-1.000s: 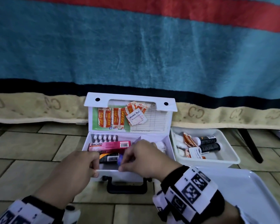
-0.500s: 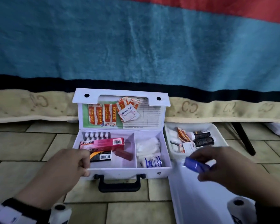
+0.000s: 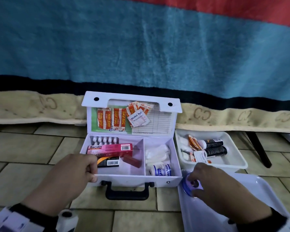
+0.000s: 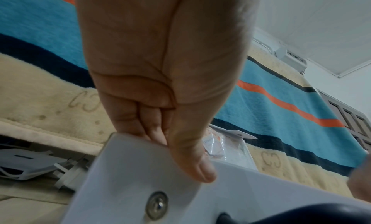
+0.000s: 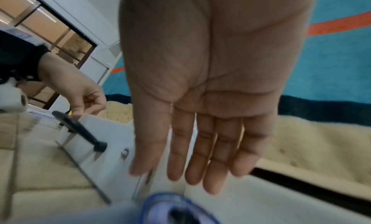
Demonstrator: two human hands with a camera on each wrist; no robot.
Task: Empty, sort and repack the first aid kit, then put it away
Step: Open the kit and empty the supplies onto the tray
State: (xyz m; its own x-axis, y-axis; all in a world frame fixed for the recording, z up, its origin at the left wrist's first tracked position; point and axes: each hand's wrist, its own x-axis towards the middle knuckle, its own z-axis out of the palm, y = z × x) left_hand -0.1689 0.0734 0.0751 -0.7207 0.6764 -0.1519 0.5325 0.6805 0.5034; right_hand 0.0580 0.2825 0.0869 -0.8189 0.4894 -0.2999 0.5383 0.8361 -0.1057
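The left hand (image 3: pixel 77 171) pinched the kit's (image 3: pixel 137 179) front edge; the right hand (image 3: pixel 213 183) hung spread-fingered, released, over the blue roll (image 3: pixel 187 185) at the tray's (image 3: pixel 266 186) corner.

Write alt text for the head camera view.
An open white first aid kit sits on a tiled floor; the left hand grips its front edge. The right hand sets a blue tape roll on a white tray.

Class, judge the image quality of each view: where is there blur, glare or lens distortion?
Head view: sharp on the first aid kit, straight edges bowed by the wide lens, small glare on the white tray. Left wrist view: left hand soft, looming large. Right wrist view: right hand and blue roll smeared by blur.
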